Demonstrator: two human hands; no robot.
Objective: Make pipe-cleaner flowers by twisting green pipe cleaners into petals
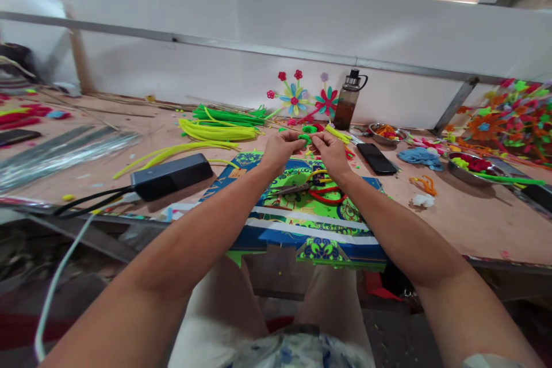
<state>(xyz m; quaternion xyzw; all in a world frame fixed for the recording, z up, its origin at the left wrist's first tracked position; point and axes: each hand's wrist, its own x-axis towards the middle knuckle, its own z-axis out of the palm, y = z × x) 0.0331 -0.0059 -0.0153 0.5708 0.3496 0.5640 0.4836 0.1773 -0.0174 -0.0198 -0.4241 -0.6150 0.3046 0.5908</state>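
Head view: left hand [282,149] and right hand [332,152] had fingertips pinched on green fuzzy piece [305,138], held between them above far edge of blue-green board [276,236]; scissors [293,188] lay on board.

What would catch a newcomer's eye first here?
Probably the huge burst of colorful fuzzy flowers at the far right. Next, the big blue-and-yellow flower standing against the white wall, left of the dark-filled bottle. Then the bright green piece between the two hands.
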